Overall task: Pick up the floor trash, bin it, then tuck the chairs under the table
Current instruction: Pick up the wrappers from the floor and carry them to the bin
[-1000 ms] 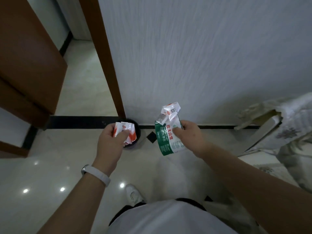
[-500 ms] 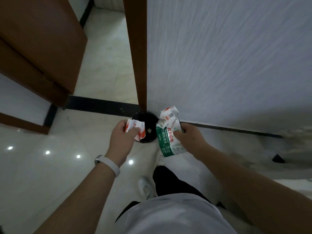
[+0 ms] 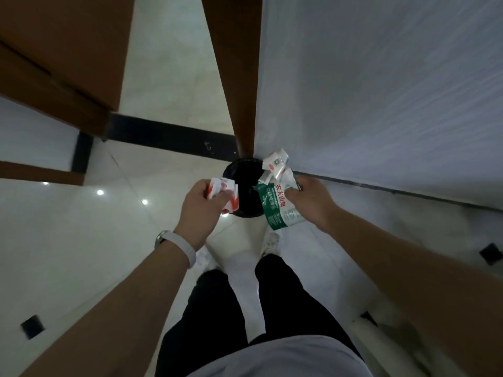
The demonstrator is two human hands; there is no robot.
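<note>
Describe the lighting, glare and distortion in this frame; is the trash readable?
Head view: dim, bluish indoor light; ceiling-light glare spots on the glossy floor; wide-angle bending tilts the door frame and wall. The green wrapper in the right hand shows legible print; the red-and-white wrapper in the left hand is softer; the black bin shows no interior detail.

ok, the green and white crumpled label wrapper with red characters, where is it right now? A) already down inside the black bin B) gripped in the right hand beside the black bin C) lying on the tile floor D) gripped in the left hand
B: the right hand grips the green and white crumpled label wrapper at the edge of the round black bin; the left hand holds a separate red and white crumpled wrapper.
</note>
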